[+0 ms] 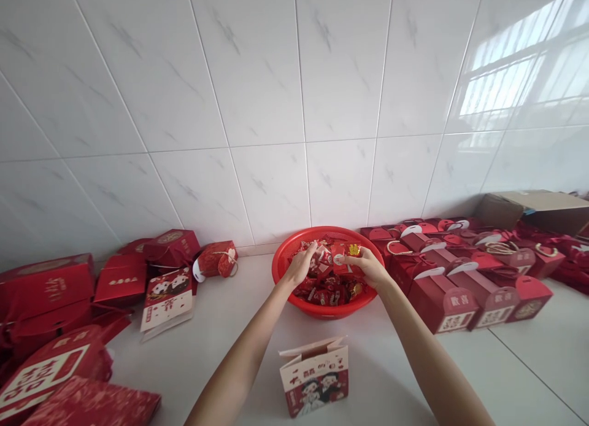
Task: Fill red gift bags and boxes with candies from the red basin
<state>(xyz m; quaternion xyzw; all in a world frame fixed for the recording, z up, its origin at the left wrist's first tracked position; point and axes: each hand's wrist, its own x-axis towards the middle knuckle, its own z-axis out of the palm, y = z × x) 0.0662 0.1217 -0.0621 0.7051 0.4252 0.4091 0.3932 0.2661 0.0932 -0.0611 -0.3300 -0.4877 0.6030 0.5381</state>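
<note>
A red plastic basket (278, 278) full of candies in shiny red wrappers (329, 294) stands against the tiled wall. Over its left side, my left hand (301, 265) is closed on red-wrapped candies (322, 259), its fingertips partly hidden. From the right side, my right hand (372, 269) grips a red candy packet (343, 257) between thumb and fingers, and a gold wrapper (354, 250) shows beside it. In front of the basket, a cream and red gift box (317, 380) with a cartoon couple stands upright, its top open.
Rows of filled-out red gift boxes (444, 300) with cord handles stand at the right, a cardboard carton (536, 202) behind them. To the left lie several red boxes (120, 280), a flat cream box (168, 297) and a small red box (217, 259).
</note>
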